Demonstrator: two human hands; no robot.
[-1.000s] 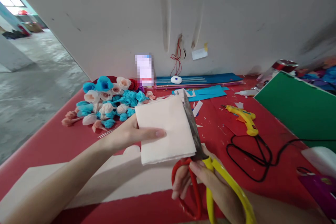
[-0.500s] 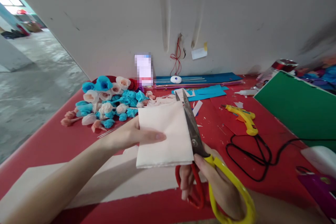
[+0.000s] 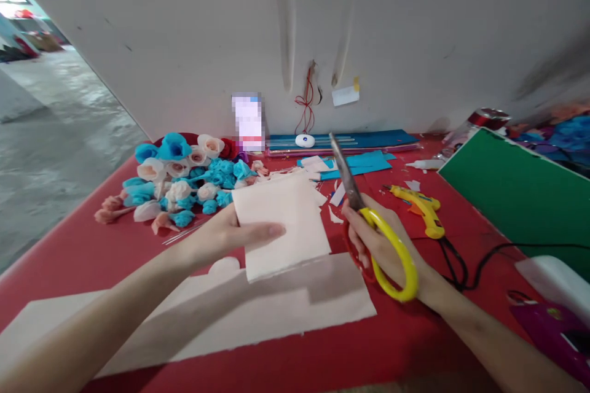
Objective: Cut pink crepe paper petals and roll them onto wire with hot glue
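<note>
A folded stack of cream paper (image 3: pixel 288 209) is pinched in my left hand (image 3: pixel 239 230), the thumb lying across its face and the fingers hidden behind. To its right, apart from the paper, my right hand (image 3: pixel 380 233) grips a pair of scissors (image 3: pixel 345 169) with one yellow and one red handle. The blades look closed and point up and away. Beneath both hands a long cream paper strip (image 3: pixel 258 313) lies flat on the red tabletop (image 3: pixel 258 362). Small paper scraps (image 3: pixel 335 215) lie between the stack and the scissors.
Blue, cream and pink paper flowers (image 3: pixel 184 178) are heaped at the left. A yellow glue gun (image 3: pixel 421 209) with a black cord lies right, near a green board (image 3: pixel 516 196). Blue paper (image 3: pixel 369 163) and a phone (image 3: pixel 249 123) are at the back by the wall.
The scissors have come away from the stack's right edge, moving up and right, and their blades have closed. The left hand still holds the stack, now slightly tilted.
</note>
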